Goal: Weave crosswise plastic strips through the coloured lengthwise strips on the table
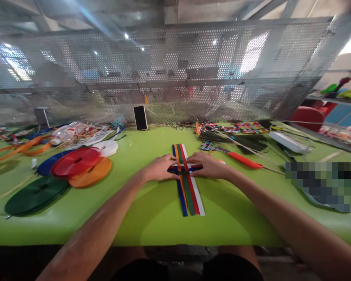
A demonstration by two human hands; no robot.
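Lengthwise on the green table in front of me lie flat ribbon strips [190, 195] in blue, orange, green, red and white. Shorter strips [183, 168] cross them at the middle, woven over and under. My left hand [163, 167] grips the left side of this crossing, thumb and fingers closing on the strips. From the right, my right hand [206, 166] pinches the other side of the weave. Both hands partly hide the ends of the crossing strips. The long strips fan out slightly towards me.
Left are ribbon rolls: red [76, 162], orange [90, 172], dark green [36, 196], blue and white. A plastic bottle [68, 132] lies behind them. A phone [140, 118] leans by the mesh panel [175, 74]. Right are an orange-handled tool [245, 160] and woven multicoloured pieces [242, 127].
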